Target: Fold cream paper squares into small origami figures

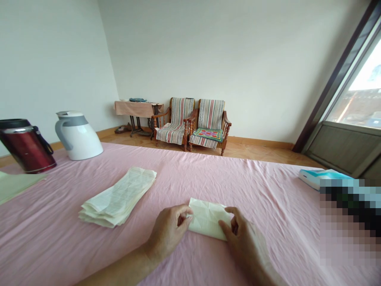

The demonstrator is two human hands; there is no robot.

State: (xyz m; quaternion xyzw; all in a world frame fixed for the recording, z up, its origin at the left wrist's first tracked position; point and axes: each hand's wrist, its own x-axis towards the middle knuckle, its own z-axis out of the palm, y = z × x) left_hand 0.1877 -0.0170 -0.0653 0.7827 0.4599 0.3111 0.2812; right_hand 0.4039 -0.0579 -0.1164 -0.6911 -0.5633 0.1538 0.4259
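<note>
A pale cream folded paper (206, 217) lies on the pink tablecloth (253, 190) in front of me, with crease lines across its top. At its left edge my left hand (172, 224) is closed, thumb and forefinger pinching the side. My right hand (242, 236) grips the right edge, with its thumb resting on the top face and its fingers curled at the far corner. To the left of my hands a loose stack of similar folded papers (120, 196) lies at a slant, its layers fanned at the near end.
On the far left stand a red thermos flask (29, 149) and a white jug with a grey handle (81, 137), near a flat pale sheet (14, 184). At the right lies a blue-and-white packet (312, 178) beside a blurred patch. Two wooden chairs (181, 117) stand beyond the table.
</note>
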